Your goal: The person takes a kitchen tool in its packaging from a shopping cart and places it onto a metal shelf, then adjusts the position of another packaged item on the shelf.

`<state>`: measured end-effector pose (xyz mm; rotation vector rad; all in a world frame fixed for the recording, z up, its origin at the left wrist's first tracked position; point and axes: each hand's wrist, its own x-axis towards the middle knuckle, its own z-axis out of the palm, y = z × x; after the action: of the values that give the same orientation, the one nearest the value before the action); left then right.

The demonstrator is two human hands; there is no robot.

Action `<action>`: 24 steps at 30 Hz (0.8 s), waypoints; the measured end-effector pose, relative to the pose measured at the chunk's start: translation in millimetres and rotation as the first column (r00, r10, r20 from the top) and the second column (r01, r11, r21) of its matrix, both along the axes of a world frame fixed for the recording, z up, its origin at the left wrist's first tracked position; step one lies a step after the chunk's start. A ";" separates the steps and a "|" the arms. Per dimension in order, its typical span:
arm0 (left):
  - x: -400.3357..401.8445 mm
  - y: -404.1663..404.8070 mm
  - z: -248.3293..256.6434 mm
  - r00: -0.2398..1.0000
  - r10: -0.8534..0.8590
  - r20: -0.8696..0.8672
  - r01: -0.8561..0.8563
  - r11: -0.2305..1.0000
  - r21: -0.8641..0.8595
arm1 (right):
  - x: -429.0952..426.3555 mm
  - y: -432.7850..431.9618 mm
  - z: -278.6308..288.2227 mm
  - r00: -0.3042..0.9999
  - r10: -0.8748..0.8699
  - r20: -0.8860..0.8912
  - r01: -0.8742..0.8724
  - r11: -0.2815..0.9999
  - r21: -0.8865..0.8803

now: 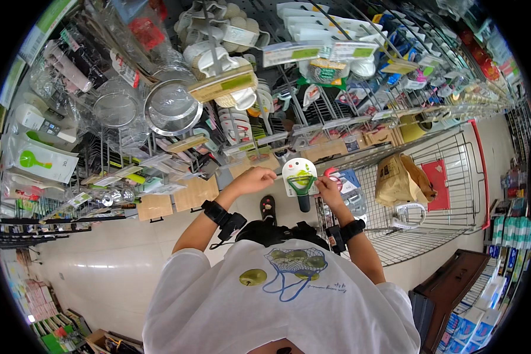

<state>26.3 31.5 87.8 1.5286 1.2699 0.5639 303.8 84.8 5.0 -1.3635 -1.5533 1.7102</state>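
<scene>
A green Y-shaped peeler (pixel 303 189) with a dark handle, mounted on a white backing card (pixel 294 166), is in front of my body at the shelf's edge. My right hand (pixel 329 189) holds it by its right side. My left hand (pixel 260 178) is raised to the left of the card, its fingers curled at the end of a thin metal display hook; whether it grips the hook cannot be told. Beyond my right hand, a pink-red handled item (pixel 332 171) is partly hidden. Both wrists wear black straps with small devices.
Hooks of packaged kitchen tools, with metal strainers (pixel 172 106), fill the rack ahead. At right stands a wire shopping cart (pixel 451 225) holding a brown paper bag (pixel 391 181) and a white-handled item. Behind it is a dark brown case-like object (pixel 453 283). Tiled floor (pixel 115 261) lies at left.
</scene>
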 end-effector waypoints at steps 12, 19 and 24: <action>104.0 -18.0 -17.2 0.988 0.006 0.157 0.056 0.920 -0.387 | 61.7 -56.2 48.0 0.936 -0.284 -0.208 0.235 0.944 -0.229; 135.4 -28.1 -27.0 0.885 0.100 0.454 0.019 0.968 -0.250 | 61.1 -73.4 73.8 0.859 -0.374 -0.350 0.272 0.912 -0.307; 139.5 -36.5 -24.5 0.908 0.132 0.398 -0.033 0.969 -0.246 | 54.6 -78.6 76.8 0.846 -0.339 -0.412 0.199 0.917 -0.346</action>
<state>165.8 -5.0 63.3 1.0894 1.0323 0.7222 358.4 6.2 81.8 -1.1180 -0.8221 1.9484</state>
